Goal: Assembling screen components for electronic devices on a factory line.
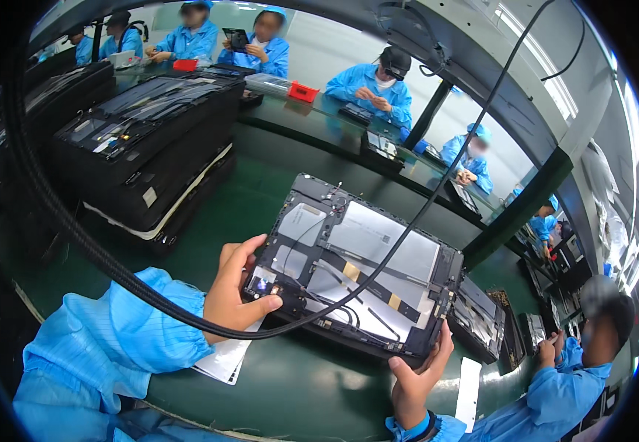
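An opened tablet [382,227], its back off, shows silver battery packs, black and gold ribbon cables, thin wires and small boards. It is tilted above the green bench top. My left hand [232,293] grips its left end, the thumb over the near left corner beside a small bright spot. At the near right corner, the fingers of my right hand [417,379] curl against the side and the thumb lies by the near edge. Both hands support the tablet. Its underside is hidden. A black braided cable [106,265] hangs across the view in front of it.
At left stand stacked black foam trays [176,144] topped with opened tablet parts [150,99]. Another opened device [476,318] lies right of my tablet. White sheets [225,362] lie under my left wrist, a white strip [468,387] by my right. Co-workers sit opposite and at right.
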The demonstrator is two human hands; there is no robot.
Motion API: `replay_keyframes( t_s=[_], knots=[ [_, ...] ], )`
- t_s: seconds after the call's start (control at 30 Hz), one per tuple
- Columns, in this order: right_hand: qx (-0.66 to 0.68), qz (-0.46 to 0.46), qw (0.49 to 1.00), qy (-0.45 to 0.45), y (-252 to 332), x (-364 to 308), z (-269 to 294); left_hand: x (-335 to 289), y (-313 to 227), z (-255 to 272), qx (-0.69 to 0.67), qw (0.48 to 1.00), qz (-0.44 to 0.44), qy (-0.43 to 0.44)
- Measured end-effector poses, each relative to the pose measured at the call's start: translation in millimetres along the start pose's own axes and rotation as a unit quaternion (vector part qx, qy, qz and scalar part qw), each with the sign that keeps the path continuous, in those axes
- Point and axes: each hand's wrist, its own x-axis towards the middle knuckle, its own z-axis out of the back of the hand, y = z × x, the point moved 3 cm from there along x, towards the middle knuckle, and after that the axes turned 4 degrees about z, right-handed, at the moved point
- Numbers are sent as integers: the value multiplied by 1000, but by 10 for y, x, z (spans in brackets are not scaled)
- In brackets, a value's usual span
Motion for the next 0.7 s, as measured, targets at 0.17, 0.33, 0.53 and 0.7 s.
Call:
replay_keyframes(
  t_s=[0.17, 0.33, 0.53, 0.7],
  knots=[
    [30, -1, 1000, 5, 35, -48, -40, -59, -58, 28, 7, 999, -13, -38],
    [-69, 1, 997, 19, 66, -67, -61, -98, -67, 67, 12, 999, -11, -41],
    [0, -27, 1000, 2, 77, -78, -15, -111, -108, 62, 41, 999, -8, -20],
    [-1, -6, 1000, -5, 133, -104, -79, -154, -155, 124, 52, 998, 6, -16]
  ],
)
